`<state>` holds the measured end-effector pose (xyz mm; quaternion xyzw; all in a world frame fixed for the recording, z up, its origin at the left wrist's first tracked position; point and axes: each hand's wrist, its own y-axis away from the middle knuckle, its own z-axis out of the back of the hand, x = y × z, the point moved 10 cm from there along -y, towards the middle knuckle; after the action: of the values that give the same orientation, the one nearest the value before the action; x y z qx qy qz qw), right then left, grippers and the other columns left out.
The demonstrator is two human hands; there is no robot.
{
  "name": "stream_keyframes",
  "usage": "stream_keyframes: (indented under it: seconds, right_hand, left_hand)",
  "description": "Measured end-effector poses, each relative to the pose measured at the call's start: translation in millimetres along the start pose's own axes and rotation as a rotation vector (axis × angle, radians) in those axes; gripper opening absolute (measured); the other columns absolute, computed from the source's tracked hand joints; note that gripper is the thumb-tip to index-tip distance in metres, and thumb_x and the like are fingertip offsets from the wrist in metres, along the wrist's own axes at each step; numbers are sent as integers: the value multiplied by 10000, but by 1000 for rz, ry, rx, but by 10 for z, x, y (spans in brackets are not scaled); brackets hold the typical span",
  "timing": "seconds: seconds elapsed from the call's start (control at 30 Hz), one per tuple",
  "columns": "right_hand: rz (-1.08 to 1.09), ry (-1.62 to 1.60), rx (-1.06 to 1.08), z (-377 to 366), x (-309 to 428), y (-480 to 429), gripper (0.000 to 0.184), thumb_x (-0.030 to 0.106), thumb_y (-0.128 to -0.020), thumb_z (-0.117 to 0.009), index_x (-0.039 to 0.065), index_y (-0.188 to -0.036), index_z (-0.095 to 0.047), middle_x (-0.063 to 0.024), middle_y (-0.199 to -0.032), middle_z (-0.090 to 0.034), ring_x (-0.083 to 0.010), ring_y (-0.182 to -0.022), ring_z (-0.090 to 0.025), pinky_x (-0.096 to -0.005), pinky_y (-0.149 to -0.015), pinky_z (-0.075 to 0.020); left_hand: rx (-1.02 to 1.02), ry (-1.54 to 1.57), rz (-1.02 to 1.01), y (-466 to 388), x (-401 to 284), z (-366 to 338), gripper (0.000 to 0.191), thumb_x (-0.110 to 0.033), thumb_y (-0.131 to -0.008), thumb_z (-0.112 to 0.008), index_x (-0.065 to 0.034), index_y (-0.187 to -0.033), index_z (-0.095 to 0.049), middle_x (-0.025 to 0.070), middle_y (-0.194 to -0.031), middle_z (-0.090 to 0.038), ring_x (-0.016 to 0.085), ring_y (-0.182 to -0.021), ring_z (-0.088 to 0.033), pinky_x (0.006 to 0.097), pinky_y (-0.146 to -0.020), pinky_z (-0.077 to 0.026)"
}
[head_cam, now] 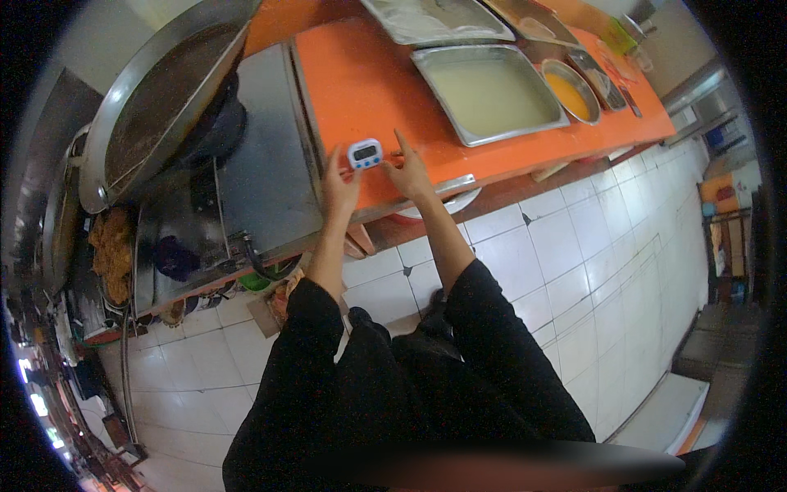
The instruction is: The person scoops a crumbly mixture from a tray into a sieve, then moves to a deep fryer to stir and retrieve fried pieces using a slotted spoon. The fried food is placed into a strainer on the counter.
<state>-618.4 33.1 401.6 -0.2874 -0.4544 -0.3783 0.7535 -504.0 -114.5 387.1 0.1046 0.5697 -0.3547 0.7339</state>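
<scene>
A small white digital timer (365, 154) with blue buttons faces up between my hands, over the orange countertop near its left end. My left hand (342, 189) grips it from the left side, thumb by its lower edge. On the other side, my right hand (411, 175) has its index finger stretched out and its thumb tip at the timer's lower right corner. Whether the right thumb presses on the timer cannot be told. To the right of my hands stands a rectangular steel pan (498, 92) of pale yellowish liquid.
A large metal wok (166, 92) of dark liquid stands on the stove at left, with fried brown food (112, 255) below it. An oval bowl of orange liquid (569, 91) and a second steel pan (439, 21) share the orange counter (350, 80). White tiles (553, 240) cover the floor.
</scene>
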Motion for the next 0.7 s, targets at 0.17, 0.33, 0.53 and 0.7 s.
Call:
stream_keyframes:
  seconds: [0.17, 0.33, 0.53, 0.7]
  right_hand:
    - [47, -102, 340, 1047, -467, 1077, 452, 244, -904, -563, 56, -1302, -459, -118, -1191, -572, -188, -1007, -565, -330, -860, -453]
    - [-417, 175, 135, 3481, -2072, 2932, 424, 276, -920, -510, 40, -1272, -490, -115, -1108, -606, -178, -940, -585, -303, -819, -474]
    - [-713, -1, -457, 6236, -2696, 4284, 410, 286, -897, -524, -14, -1176, -543, -141, -1004, -632, -210, -890, -613, -327, -771, -489]
    - [-538, -64, -397, 7697, -2779, 3958, 425, 310, -905, -496, 44, -1235, -517, -130, -1054, -625, -224, -921, -611, -330, -831, -450]
  left_hand:
    - [-99, 157, -14, 731, -205, 185, 514, -84, -800, -659, -19, -1267, -452, 119, -1229, -507, 215, -1034, -539, 318, -867, -446]
    - [421, -57, 125, 1438, -486, -473, 275, -153, -862, -609, -14, -1092, -553, 110, -1060, -599, 236, -986, -566, 349, -878, -431]
    - [1145, -439, 298, 1943, -1074, -2406, 369, -313, -881, -583, -26, -1114, -586, 127, -1019, -629, 204, -954, -584, 333, -830, -453]
    - [1131, -268, -51, 2037, -2449, -4416, 380, -332, -891, -561, -43, -1137, -575, 135, -1038, -634, 216, -917, -603, 334, -836, -463]
